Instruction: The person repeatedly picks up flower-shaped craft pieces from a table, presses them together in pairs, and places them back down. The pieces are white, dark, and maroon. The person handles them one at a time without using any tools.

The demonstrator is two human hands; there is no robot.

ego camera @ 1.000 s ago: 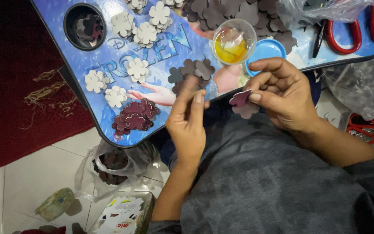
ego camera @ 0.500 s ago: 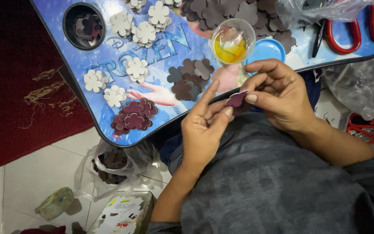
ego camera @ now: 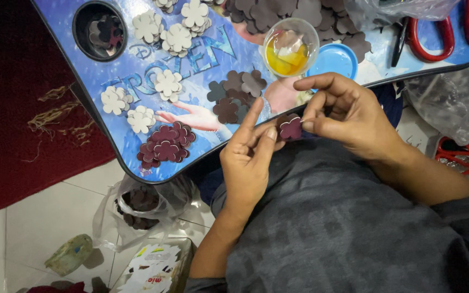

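Left hand [ego camera: 248, 157]: fingers extended, fingertips pinching the lower left edge of a dark maroon flower cutout [ego camera: 290, 128].
Right hand [ego camera: 348, 116]: thumb and forefinger closed on the cutout's right edge.
Flower cutout: held between both hands, just off the near rim of the table [ego camera: 109, 65], above the lap.
On the table: small clear cup [ego camera: 290, 47] of yellow liquid, blue lid [ego camera: 332, 59] touching it; cream flowers [ego camera: 168, 84]; stacked maroon flowers [ego camera: 166, 144]; grey-brown flowers [ego camera: 237, 95].
Far right: red-handled scissors [ego camera: 435, 30].
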